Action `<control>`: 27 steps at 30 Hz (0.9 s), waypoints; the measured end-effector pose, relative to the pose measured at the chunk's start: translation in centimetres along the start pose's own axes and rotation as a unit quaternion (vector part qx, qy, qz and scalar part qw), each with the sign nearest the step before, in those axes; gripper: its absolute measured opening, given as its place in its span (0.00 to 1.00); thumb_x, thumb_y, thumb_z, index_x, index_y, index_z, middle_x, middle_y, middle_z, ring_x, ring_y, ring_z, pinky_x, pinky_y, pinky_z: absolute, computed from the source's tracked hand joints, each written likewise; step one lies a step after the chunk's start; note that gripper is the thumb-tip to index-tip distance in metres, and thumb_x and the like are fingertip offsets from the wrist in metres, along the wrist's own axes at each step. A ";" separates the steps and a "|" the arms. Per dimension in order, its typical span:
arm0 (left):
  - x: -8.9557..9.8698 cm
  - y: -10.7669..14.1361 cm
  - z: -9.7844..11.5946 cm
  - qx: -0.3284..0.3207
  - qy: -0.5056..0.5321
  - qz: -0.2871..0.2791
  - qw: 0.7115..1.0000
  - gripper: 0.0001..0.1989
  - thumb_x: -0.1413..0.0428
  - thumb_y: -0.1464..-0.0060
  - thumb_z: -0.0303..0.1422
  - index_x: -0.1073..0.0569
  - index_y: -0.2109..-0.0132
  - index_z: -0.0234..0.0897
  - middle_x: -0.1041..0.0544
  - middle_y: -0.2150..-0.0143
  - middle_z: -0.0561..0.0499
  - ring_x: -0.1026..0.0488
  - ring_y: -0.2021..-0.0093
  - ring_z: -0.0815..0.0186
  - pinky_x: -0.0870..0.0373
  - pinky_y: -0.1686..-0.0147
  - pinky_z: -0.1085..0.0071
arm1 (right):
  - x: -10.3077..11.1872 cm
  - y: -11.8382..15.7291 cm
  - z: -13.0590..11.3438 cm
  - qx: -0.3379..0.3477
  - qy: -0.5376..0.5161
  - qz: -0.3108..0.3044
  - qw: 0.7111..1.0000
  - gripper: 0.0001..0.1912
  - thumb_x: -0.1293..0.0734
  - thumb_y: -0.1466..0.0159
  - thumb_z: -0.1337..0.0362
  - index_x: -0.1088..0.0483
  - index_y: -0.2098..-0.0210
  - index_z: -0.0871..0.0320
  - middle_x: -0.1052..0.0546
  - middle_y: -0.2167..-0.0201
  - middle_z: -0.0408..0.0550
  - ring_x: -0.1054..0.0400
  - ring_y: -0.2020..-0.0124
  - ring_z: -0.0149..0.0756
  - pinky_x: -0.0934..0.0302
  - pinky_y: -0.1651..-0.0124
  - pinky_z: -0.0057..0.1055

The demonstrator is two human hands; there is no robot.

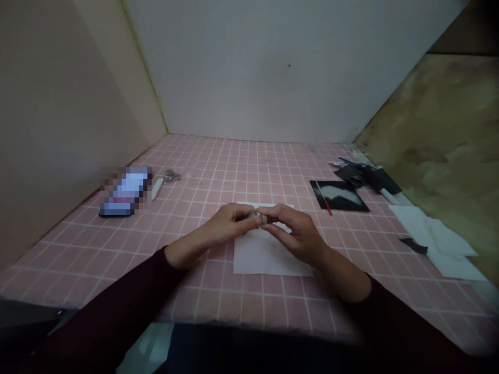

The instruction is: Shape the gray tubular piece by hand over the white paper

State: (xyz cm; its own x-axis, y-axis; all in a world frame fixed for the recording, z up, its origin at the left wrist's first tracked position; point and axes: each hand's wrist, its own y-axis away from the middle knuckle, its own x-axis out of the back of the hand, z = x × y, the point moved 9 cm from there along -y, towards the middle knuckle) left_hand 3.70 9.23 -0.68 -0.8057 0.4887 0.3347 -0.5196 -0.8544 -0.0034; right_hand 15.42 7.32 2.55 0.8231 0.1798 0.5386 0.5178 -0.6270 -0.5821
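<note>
Both hands met at frame centre over the white paper sheet (268, 257). My left hand (230, 223) and right hand (296, 234) each pinched one end of a small metal ring-like part (260, 215); exact type too small to tell. Grip on both sides: fingertips clenched on it, held just above the sheet, probably so anything dropped lands on paper, not the pink-tiled table (218, 156). More small metal rings (172, 175) sat upper left beside a blurred phone (125, 191). Black sheet with a red stick (339, 196) lay right of centre, well apart.
</note>
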 end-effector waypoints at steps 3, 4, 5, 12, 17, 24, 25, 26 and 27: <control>0.2 0.0 -0.1 0.000 -0.034 0.024 0.999 0.17 0.48 0.41 0.44 0.30 0.69 0.35 0.36 0.74 0.55 0.40 0.72 0.69 0.45 0.72 0.72 | 0.1 0.0 0.2 -0.001 0.013 0.005 1.000 0.14 0.32 0.33 0.69 0.27 0.48 0.58 0.21 0.64 0.49 0.26 0.63 0.36 0.32 0.60 0.34; 0.2 0.0 -0.2 0.000 -0.036 0.024 0.999 0.18 0.50 0.40 0.44 0.31 0.70 0.35 0.36 0.74 0.55 0.40 0.72 0.69 0.44 0.72 0.72 | 0.1 0.0 0.3 -0.006 0.012 0.004 1.000 0.14 0.32 0.33 0.69 0.26 0.48 0.58 0.21 0.64 0.49 0.26 0.64 0.36 0.32 0.59 0.34; 0.2 0.0 -0.3 0.001 -0.032 0.020 0.999 0.19 0.51 0.39 0.44 0.32 0.71 0.35 0.36 0.74 0.55 0.40 0.72 0.69 0.44 0.72 0.72 | 0.1 0.0 0.4 -0.012 0.012 0.002 1.000 0.13 0.32 0.33 0.69 0.26 0.48 0.58 0.21 0.64 0.49 0.26 0.64 0.36 0.32 0.59 0.34; -0.2 0.0 -1.5 0.043 0.058 -0.027 0.997 0.23 0.50 0.39 0.49 0.35 0.74 0.36 0.39 0.76 0.55 0.45 0.75 0.71 0.49 0.74 0.72 | 0.1 -0.2 0.3 -0.036 -0.028 -0.013 0.999 0.14 0.31 0.33 0.68 0.24 0.48 0.55 0.21 0.63 0.49 0.27 0.63 0.35 0.32 0.59 0.34; -0.3 0.0 -1.4 0.063 0.092 -0.037 0.993 0.22 0.47 0.42 0.50 0.34 0.73 0.36 0.38 0.76 0.56 0.46 0.78 0.72 0.53 0.77 0.73 | 0.0 -0.3 0.1 -0.033 -0.044 -0.006 0.998 0.17 0.31 0.33 0.69 0.25 0.46 0.53 0.23 0.64 0.47 0.29 0.64 0.34 0.34 0.58 0.34; -0.3 0.0 -0.9 0.052 0.076 -0.025 0.995 0.21 0.47 0.44 0.49 0.31 0.72 0.35 0.38 0.77 0.56 0.44 0.76 0.71 0.49 0.75 0.72 | -0.1 -0.2 0.1 -0.033 -0.060 0.009 0.998 0.17 0.30 0.34 0.69 0.24 0.47 0.53 0.24 0.66 0.46 0.29 0.65 0.33 0.35 0.60 0.32; -0.3 -0.1 -1.0 0.054 0.068 -0.020 0.996 0.20 0.47 0.44 0.49 0.31 0.72 0.35 0.38 0.77 0.56 0.44 0.76 0.71 0.49 0.75 0.72 | -0.1 -0.1 0.2 -0.034 -0.057 0.007 0.998 0.17 0.30 0.34 0.69 0.24 0.47 0.53 0.23 0.66 0.46 0.29 0.65 0.33 0.35 0.60 0.32; -0.3 -0.1 -1.1 0.056 0.058 -0.015 0.997 0.20 0.47 0.45 0.49 0.31 0.72 0.35 0.38 0.77 0.56 0.44 0.76 0.71 0.49 0.75 0.72 | -0.2 -0.1 0.2 -0.035 -0.055 0.003 0.998 0.17 0.30 0.34 0.69 0.24 0.47 0.53 0.23 0.65 0.47 0.28 0.65 0.33 0.35 0.60 0.32; -0.2 -0.1 -1.1 0.056 0.048 -0.009 0.997 0.20 0.48 0.45 0.48 0.31 0.72 0.35 0.38 0.77 0.56 0.44 0.76 0.71 0.48 0.75 0.72 | -0.3 -0.1 0.3 -0.036 -0.052 0.000 0.998 0.16 0.30 0.34 0.70 0.24 0.47 0.53 0.23 0.64 0.47 0.28 0.65 0.33 0.34 0.60 0.32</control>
State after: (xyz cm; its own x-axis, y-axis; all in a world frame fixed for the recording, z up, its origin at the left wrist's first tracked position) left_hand 3.61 9.40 -1.83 -0.8225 0.5145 0.2423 -0.5039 -0.8569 0.1089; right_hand 15.20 7.56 2.30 0.8450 0.2551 0.4701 0.5026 -0.6791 -0.5350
